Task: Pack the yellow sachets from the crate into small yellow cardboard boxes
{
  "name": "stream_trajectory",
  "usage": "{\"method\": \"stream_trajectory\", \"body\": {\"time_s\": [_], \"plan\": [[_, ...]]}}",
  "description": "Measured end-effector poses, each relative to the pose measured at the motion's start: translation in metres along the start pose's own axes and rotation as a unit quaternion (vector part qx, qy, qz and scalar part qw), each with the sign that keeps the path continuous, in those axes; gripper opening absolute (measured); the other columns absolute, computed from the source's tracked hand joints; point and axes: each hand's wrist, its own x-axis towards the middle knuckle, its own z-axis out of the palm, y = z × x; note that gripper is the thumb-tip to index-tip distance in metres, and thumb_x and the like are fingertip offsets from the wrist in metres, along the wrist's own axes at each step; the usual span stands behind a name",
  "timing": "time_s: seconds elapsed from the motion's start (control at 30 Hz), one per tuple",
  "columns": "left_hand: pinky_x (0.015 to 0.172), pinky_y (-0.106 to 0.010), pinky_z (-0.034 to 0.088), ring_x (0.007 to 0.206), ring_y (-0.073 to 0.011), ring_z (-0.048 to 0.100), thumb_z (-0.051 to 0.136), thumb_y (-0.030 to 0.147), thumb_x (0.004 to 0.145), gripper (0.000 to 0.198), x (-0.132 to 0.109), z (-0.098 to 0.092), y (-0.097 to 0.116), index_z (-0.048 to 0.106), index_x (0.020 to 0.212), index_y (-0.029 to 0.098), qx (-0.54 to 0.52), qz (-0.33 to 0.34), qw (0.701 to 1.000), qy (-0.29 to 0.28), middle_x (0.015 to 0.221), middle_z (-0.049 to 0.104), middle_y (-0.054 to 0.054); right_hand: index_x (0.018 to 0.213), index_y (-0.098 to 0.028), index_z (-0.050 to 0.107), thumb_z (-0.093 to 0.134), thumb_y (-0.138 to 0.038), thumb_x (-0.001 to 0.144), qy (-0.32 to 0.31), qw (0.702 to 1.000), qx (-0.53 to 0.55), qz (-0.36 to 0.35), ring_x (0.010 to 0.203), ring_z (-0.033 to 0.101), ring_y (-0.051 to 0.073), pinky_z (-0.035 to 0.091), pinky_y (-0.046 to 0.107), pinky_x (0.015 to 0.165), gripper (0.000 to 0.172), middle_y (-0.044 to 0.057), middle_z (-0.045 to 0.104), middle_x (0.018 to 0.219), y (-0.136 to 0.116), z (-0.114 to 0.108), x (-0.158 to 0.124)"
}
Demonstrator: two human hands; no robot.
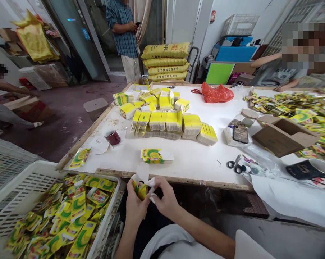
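Just in front of the table's near edge, my left hand [134, 203] is closed around a small yellow printed carton [141, 190] with white flaps standing up at its end. The fingers of my right hand [165, 196] are pinched on a white flap at the carton's right side. A similar yellow and green carton [153, 155] lies on the table just beyond my hands, its white end to the right. Further back stand bundled stacks of flat yellow cartons [166, 121] in a row. What is inside the held carton is partly hidden by my fingers.
To my left a white crate [41, 165] holds many yellow packs. On the table are a dark red mug [112, 137], scissors [234, 164], a phone [240, 133], an open cardboard box [281, 135] and a red bag [218, 92]. Another person [281, 75] sits at the far right.
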Motion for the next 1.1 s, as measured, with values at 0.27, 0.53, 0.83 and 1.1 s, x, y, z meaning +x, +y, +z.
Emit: {"method": "stream_trajectory", "body": {"time_s": [0.27, 0.53, 0.83, 1.1], "plan": [[0.073, -0.036, 0.056, 0.086, -0.0248, 0.069, 0.069, 0.045, 0.074, 0.066, -0.017, 0.015, -0.006, 0.040, 0.126, 0.018, 0.075, 0.162, 0.984, 0.014, 0.102, 0.067, -0.011, 0.070, -0.019, 0.052, 0.063, -0.046, 0.077, -0.075, 0.912, 0.223, 0.335, 0.056, 0.047, 0.012, 0.041, 0.026, 0.059, 0.030, -0.003, 0.050, 0.060, 0.012, -0.018, 0.037], [0.091, -0.043, 0.052, 0.112, -0.0294, 0.062, 0.062, 0.045, 0.079, 0.070, -0.018, 0.016, 0.001, 0.034, 0.138, 0.017, 0.062, 0.143, 0.986, 0.051, 0.123, 0.058, -0.016, 0.097, -0.017, 0.064, 0.063, -0.062, 0.074, -0.129, 0.757, 0.462, 0.444, 0.105, 0.063, 0.025, 0.043, 0.038, 0.095, 0.050, 0.010, 0.069, 0.099, 0.028, 0.005, -0.006], [0.079, -0.040, 0.053, 0.095, -0.0272, 0.067, 0.058, 0.028, 0.075, 0.051, -0.017, 0.024, -0.001, 0.037, 0.121, 0.021, 0.104, 0.141, 0.983, -0.052, 0.110, 0.062, -0.010, 0.122, -0.022, 0.061, 0.073, -0.059, 0.072, -0.137, 0.876, 0.289, 0.362, 0.112, 0.059, 0.025, 0.038, 0.043, 0.105, 0.063, 0.007, 0.067, 0.113, 0.010, -0.004, 0.024], [0.074, -0.035, 0.053, 0.087, -0.0240, 0.068, 0.053, 0.014, 0.070, 0.047, -0.008, 0.016, -0.014, 0.043, 0.115, 0.024, 0.121, 0.107, 0.972, -0.168, 0.099, 0.064, -0.007, 0.143, -0.021, 0.041, 0.058, -0.023, 0.085, -0.242, 0.947, -0.031, 0.210, 0.124, 0.053, 0.027, 0.040, 0.046, 0.107, 0.061, 0.013, 0.053, 0.139, 0.016, -0.005, -0.002]]}}
